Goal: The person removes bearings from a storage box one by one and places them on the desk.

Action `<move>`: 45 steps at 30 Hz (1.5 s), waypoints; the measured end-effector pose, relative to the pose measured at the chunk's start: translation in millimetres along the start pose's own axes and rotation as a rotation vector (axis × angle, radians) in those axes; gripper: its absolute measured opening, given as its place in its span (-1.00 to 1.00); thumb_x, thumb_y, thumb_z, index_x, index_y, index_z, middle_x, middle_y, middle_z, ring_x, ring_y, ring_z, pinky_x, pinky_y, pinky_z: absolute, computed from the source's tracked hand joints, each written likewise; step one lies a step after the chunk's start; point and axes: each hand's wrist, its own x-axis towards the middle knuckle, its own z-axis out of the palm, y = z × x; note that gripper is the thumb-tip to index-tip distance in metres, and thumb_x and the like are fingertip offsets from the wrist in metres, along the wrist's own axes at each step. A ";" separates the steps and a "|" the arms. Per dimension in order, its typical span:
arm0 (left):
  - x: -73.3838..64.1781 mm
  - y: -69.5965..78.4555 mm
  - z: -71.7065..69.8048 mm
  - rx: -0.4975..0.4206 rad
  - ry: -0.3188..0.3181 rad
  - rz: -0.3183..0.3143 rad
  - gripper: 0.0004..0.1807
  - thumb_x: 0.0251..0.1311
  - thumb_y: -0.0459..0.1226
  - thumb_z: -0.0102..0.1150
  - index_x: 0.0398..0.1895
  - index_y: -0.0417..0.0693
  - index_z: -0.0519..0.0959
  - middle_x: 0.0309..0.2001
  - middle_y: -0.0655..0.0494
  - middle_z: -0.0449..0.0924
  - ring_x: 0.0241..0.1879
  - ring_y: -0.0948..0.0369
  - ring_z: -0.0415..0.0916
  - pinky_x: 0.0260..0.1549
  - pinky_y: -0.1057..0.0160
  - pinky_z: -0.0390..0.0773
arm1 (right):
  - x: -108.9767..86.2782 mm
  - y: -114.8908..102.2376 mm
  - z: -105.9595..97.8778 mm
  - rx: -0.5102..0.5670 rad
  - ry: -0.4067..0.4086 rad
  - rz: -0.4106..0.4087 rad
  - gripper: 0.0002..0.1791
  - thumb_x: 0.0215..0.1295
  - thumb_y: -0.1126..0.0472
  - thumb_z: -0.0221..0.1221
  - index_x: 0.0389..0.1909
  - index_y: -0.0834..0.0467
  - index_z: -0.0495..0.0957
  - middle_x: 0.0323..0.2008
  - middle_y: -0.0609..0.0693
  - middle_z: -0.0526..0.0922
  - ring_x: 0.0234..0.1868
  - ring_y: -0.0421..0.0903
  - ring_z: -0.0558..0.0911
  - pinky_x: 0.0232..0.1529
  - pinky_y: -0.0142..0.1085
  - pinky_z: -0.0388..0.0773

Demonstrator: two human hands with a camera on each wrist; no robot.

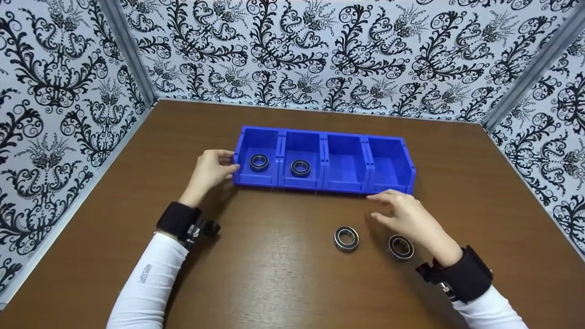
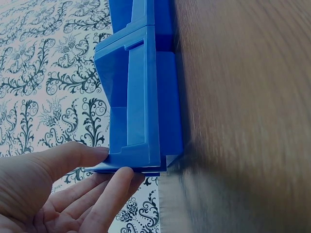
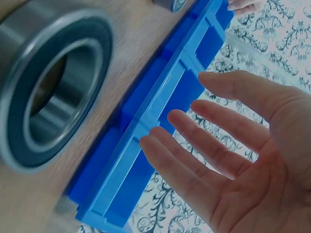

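A row of blue storage bins [image 1: 345,167] with several compartments stands on the table. My left hand [image 1: 212,170] pinches its left end wall; in the left wrist view the thumb [image 2: 92,154] lies on one side of that wall and the fingers on the other. One ball bearing [image 1: 259,162] lies in the leftmost compartment and another bearing [image 1: 300,168] in the one beside it. My right hand [image 1: 406,214] hovers at the front right of the bins with relaxed fingers and an empty palm. Under it lies a loose bearing [image 1: 401,247], with a further bearing [image 1: 346,239] to its left.
The brown wooden table [image 1: 274,283] carries everything. White panels with black floral print [image 1: 292,55] enclose its back and sides, joined by grey corner posts [image 1: 132,55]. The two right compartments hold nothing visible.
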 end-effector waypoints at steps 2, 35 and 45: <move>-0.1 -0.1 0.0 0.002 0.001 -0.002 -0.51 0.29 -0.40 0.27 0.28 -0.38 0.53 0.20 -0.34 0.64 0.18 -0.14 0.66 -0.03 0.11 0.77 | -0.4 3.8 -1.6 0.005 0.026 0.023 -0.63 0.22 0.29 0.39 0.05 0.27 0.70 -0.02 0.19 0.78 -0.08 0.16 0.76 -0.08 0.07 0.72; 1.2 -1.0 1.2 -0.004 0.003 -0.014 -0.50 0.29 -0.39 0.27 0.29 -0.38 0.52 0.18 -0.32 0.66 0.13 -0.12 0.68 -0.02 0.05 0.78 | -6.0 67.0 -29.2 0.124 0.144 0.370 -0.44 0.39 0.14 0.28 0.30 0.36 0.51 0.10 0.43 0.68 0.08 0.38 0.71 0.15 0.27 0.58; 1.2 -1.3 2.1 -0.011 -0.001 -0.008 -0.50 0.29 -0.39 0.26 0.29 -0.41 0.51 0.18 -0.37 0.64 0.14 -0.16 0.68 0.01 0.03 0.76 | 2.6 77.9 -29.8 0.126 0.130 0.426 -0.39 0.40 0.09 0.27 0.34 0.34 0.46 0.12 0.39 0.68 0.14 0.35 0.68 0.25 0.34 0.43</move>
